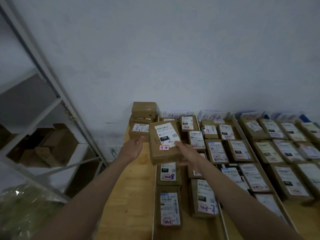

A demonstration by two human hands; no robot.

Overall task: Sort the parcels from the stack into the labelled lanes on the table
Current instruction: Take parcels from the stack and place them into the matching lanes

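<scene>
Right hand gripped the parcel, label up for reading; left hand hovered beside, fingers apart.

parcel: matt cardboard (white paper label) | table: smooth wood

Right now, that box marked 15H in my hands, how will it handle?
The 15H box looks like stiff cardboard, so it likely won't flex. The right hand holds it alone, so probably light. Flat sides suggest no rolling.
</scene>
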